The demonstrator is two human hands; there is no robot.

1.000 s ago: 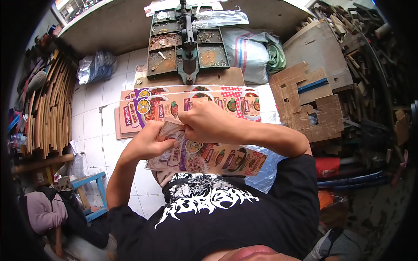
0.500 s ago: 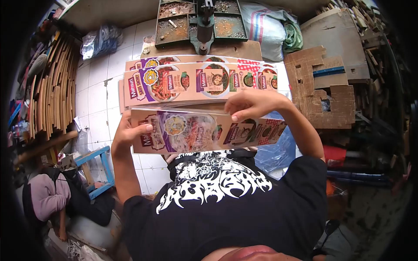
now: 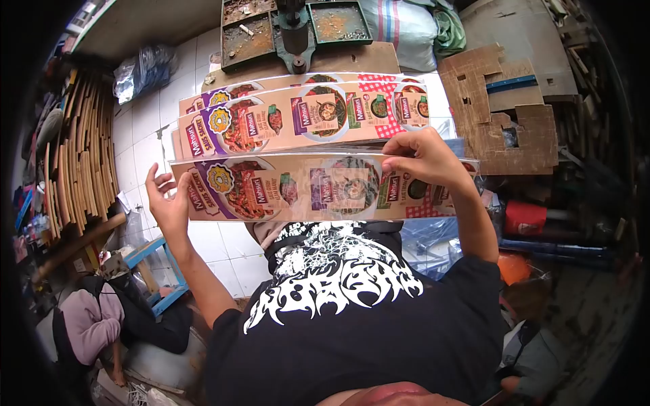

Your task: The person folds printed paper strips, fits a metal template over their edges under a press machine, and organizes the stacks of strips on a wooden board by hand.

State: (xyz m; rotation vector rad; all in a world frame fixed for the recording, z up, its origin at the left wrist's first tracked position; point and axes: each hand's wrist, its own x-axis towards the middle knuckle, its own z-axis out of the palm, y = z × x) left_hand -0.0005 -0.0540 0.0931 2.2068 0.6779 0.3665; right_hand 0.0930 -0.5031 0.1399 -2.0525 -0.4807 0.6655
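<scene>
A long printed strip with food pictures (image 3: pixel 298 186) is held level in front of my shirt, under a shiny clear film. My left hand (image 3: pixel 169 196) is at its left end, thumb against the edge and the other fingers spread behind. Near the right part, my right hand (image 3: pixel 423 159) pinches the top edge between thumb and fingers. Just beyond lies a stack of similar printed strips (image 3: pixel 271 122), its near edge partly hidden by the held strip.
Behind the stack stands a dark metal press (image 3: pixel 294 40) with compartment trays (image 3: pixel 338 24). White sacks (image 3: pixel 403 34) and cut boards (image 3: pixel 528 135) are at the right. Upright brown panels (image 3: pixel 81 155) line the left. A seated person (image 3: pixel 95 321) is at lower left.
The held strip has been turned level and raised towards the stack. My left hand has moved to its left end, and my right hand has moved outward to grip the top edge.
</scene>
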